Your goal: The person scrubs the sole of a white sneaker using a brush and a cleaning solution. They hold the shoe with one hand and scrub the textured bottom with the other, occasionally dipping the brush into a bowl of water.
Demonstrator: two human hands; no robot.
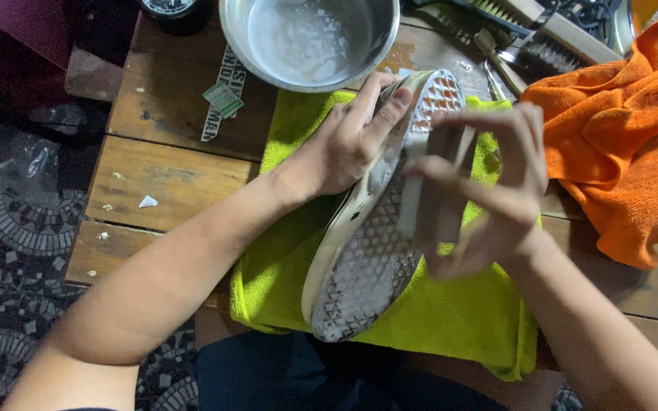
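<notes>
Floor: a patterned mosaic floor [17, 205] lies at far left, below the table edge.
Table: a worn wooden table [161, 175] carries everything else; scraps of paper and a printed sticker strip [222, 95] lie on its left part.
Bowl: a metal bowl [310, 38] stands at the top centre, just beyond the towel, and holds cloudy, soapy water.
Towel: a lime-green towel [451, 312] is spread on the table under the shoe.
Left hand: the left hand [348, 141] is closed around the upper side and edge of the shoe, fingers reaching toward the toe, and steadies it.
Shoe: the shoe [371, 251] lies sole-up and tilted on the green towel, toe toward the bowl, heel toward the person.
Sole condition: the waffle-pattern tread looks wet and greyish over most of its length, and orange-brown at the toe. By this judgement, scrubbing is under way and not complete; the pale sidewall has dark marks.
Right hand: the right hand [489, 198] is curled around a small pale brush [413, 190], blurred, pressed on the middle of the sole.
Spare tools: wooden-backed brushes [550, 38] lie at top right, well apart from the shoe.
Cloth: an orange cloth [618, 129] is bunched at far right, beside the green towel.
</notes>
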